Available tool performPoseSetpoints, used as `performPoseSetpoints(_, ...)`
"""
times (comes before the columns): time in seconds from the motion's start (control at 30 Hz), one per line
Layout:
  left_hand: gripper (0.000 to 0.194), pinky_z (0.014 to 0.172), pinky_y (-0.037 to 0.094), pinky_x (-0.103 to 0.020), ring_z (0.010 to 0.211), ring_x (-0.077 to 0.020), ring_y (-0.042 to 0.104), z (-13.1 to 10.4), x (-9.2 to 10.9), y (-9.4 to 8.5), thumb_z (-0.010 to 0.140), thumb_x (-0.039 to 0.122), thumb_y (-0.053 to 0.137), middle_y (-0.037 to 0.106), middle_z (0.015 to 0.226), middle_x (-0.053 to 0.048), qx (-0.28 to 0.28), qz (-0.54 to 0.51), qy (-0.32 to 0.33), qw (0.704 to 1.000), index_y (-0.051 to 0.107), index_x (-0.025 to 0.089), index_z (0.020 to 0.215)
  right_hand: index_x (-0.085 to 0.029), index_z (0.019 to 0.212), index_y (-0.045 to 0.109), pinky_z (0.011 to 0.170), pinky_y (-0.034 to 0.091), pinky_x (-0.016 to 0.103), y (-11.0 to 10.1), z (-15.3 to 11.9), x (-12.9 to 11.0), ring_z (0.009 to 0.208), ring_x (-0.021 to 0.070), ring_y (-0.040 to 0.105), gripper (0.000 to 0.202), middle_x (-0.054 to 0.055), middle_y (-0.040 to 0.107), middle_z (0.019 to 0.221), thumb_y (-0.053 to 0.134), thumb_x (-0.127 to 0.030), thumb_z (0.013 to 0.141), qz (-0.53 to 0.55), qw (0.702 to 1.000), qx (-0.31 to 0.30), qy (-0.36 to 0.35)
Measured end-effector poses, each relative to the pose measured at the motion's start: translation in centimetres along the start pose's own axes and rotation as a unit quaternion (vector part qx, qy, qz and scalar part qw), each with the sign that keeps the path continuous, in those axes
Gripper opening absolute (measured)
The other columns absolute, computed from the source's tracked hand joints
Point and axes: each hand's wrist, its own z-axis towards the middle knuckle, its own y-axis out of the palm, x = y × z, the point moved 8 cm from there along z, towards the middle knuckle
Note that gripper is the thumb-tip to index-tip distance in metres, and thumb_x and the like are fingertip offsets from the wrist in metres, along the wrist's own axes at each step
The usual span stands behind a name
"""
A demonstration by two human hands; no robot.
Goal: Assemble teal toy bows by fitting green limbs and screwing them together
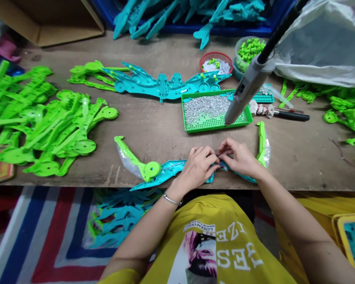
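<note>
A turquoise plastic shell [173, 169] lies along the table's front edge, with a green arm piece [152, 170] at its left end and another green arm piece [264, 146] at its right. Thin wire [174, 164] runs inside the shell towards the middle. My left hand [198, 165] rests over the shell's centre, its fingers curled and pinched at the wire. Close against it, my right hand [238, 157] pinches at the same spot with thumb and forefinger. The fingers partly hide what lies between them.
A green tray [219, 127] of small screws stands ahead, under a hanging electric screwdriver [248, 86]. Behind lies another turquoise shell [148, 86]. Green parts [68, 130] are heaped at left. A red basket [205, 56], a tub of green pieces [251, 49] and a black-handled tool [291, 115] stand further right.
</note>
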Motion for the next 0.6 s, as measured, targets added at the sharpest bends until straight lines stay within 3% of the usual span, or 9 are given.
performPoseSetpoints(0.1,0.01,0.087,0.035,-0.039,0.09,-0.0205,0.056,0.0,0.3,0.2,0.097,0.027,0.059,0.067,0.093,-0.003,-0.009,0.015,0.006,1.0,0.064,0.021,0.091,-0.02,0.094,0.058,0.073,0.058,0.03,-1.3,-0.5,0.5,0.08,0.0171,0.074,0.013,0.003,0.072,0.087,0.056,-0.013,0.084,0.019,1.0,0.021,-0.01)
performPoseSetpoints(0.23,0.01,0.087,0.034,-0.038,0.088,-0.0201,0.056,-0.1,0.3,0.3,0.097,0.023,0.056,0.068,0.09,-0.003,-0.001,0.018,-0.009,1.0,0.063,0.02,0.09,-0.02,0.091,0.062,0.08,0.057,0.034,-5.3,-2.5,1.4,0.085,0.0186,0.072,0.009,0.004,0.074,0.089,0.055,-0.017,0.087,-0.039,0.987,0.157,0.001)
performPoseSetpoints(0.3,0.01,0.087,0.035,-0.038,0.088,-0.0202,0.056,-0.2,0.2,0.4,0.097,0.023,0.055,0.068,0.09,-0.003,0.007,0.015,-0.015,1.0,0.062,0.02,0.09,-0.02,0.091,0.063,0.078,0.055,0.033,-6.3,-3.8,1.4,0.084,0.0186,0.071,0.011,0.004,0.074,0.089,0.053,-0.016,0.088,-0.081,0.979,0.187,0.012)
performPoseSetpoints(0.6,0.011,0.087,0.037,-0.038,0.087,-0.0207,0.057,-0.3,0.3,0.4,0.097,0.023,0.055,0.069,0.088,-0.003,0.023,0.015,-0.013,1.0,0.062,0.02,0.09,-0.021,0.101,0.06,0.081,0.047,0.037,-3.1,-6.5,-0.3,0.089,0.0224,0.065,0.024,0.005,0.071,0.095,0.054,-0.008,0.082,-0.215,0.971,0.095,-0.032)
